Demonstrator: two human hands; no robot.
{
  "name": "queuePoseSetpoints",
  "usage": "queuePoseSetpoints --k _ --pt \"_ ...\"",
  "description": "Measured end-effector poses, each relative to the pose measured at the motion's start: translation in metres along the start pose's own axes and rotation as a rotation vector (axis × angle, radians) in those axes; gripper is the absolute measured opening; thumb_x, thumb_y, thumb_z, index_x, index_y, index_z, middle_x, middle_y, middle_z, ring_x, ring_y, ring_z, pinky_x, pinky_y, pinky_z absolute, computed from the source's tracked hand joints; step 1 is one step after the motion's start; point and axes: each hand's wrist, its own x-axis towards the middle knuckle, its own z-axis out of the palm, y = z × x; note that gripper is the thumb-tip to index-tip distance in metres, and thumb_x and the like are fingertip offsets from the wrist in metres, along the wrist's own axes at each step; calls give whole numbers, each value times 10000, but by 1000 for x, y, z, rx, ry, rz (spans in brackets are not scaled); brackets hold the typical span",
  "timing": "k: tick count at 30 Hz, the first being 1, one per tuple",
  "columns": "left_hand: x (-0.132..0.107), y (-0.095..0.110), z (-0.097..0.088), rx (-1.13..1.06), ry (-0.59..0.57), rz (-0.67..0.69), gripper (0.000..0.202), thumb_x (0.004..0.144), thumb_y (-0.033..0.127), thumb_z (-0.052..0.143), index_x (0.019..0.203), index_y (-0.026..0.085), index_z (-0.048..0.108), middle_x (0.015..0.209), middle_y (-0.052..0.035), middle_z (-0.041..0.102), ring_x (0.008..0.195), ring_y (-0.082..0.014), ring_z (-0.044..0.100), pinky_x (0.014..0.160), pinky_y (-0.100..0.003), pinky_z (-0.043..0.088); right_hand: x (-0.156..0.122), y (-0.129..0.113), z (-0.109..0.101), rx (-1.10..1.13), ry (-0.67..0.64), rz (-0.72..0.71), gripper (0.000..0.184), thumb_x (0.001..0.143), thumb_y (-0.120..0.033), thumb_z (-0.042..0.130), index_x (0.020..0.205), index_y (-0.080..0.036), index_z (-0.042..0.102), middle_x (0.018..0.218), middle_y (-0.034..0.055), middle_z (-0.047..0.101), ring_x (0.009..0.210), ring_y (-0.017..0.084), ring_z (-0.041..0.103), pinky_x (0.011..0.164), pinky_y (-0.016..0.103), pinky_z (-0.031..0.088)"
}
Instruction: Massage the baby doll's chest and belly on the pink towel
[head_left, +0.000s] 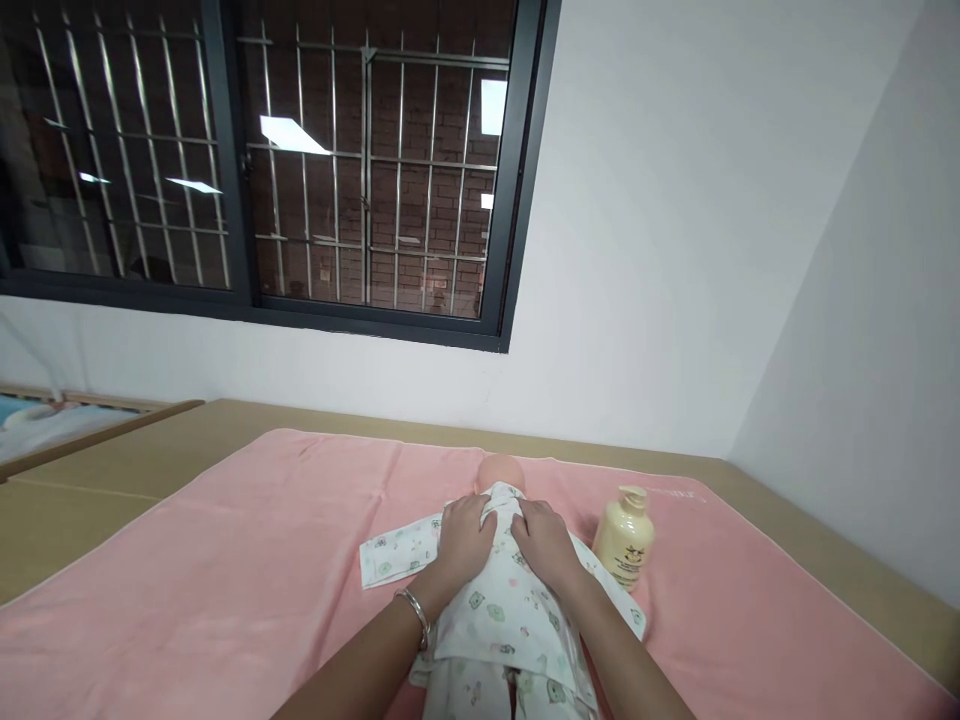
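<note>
On the bottle [624, 535], dark print [628, 563] cannot be read. Beyond the bottle, pale lettering [681, 494] on the mat [202, 580] is blurred.

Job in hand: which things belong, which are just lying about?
Seem to belong:
- left hand and right hand, on the patterned top
- doll beneath
- pink mat under all

Probably lying about:
- pump bottle, untouched
- pale items, far left, unclear

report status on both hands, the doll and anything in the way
Left hand and right hand on shirt near collar, grip unclear. Doll lying on pink mat. Bottle standing by one sleeve, clear of both hands.
</note>
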Motion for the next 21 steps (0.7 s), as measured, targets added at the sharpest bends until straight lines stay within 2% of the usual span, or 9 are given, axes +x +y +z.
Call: queuePoseSetpoints --k 3,8,11,14,17,21 --pt "-3 1 1 -29 49 4 332 890 264 412 1107 213 658 1151 -65 695 1113 -228 595 1038 -401 366 -1 -1 0 8 37 -21 317 926 -223 376 1087 -173 645 1108 92 680 1082 212 549 859 277 349" --pt "-7 1 4 -17 130 -68 300 868 256 435 1050 210 670 1092 -74 705 1090 -241 600 989 -389 400 -1 -3 2 -14 53 2 308 920 -210 377 1057 -177 650 1073 85 687 1049 212 555 837 281 350" --pt "-5 2 3 15 80 -87 319 874 276 438 1094 206 658 1129 -79 696 1114 -246 589 1014 -397 377 1 -2 4 -13 12 42 332 922 -232 370 1132 -172 620 1138 94 666 1079 226 547 861 298 341" --pt "-1 1 2 23 11 -56 356 889 283 415 1159 204 634 1187 -77 680 1149 -239 574 1060 -404 336 4 2 6 12 -28 49 387 931 -255 347 1245 -158 551 1226 105 630 1129 237 530 899 319 328" --pt "1 1 1 18 -18 -25 379 897 268 391 1197 205 614 1236 -73 659 1180 -230 555 1081 -407 313 6 6 7 18 -70 64 412 936 -273 329 1272 -143 529 1246 118 621 1148 251 523 912 340 324" --pt "1 1 -1 -13 -49 22 395 902 249 372 1223 206 599 1258 -69 647 1190 -224 543 1079 -403 312 3 5 6 46 -48 45 432 933 -256 319 1318 -168 497 1313 106 583 1210 236 480 948 347 307"
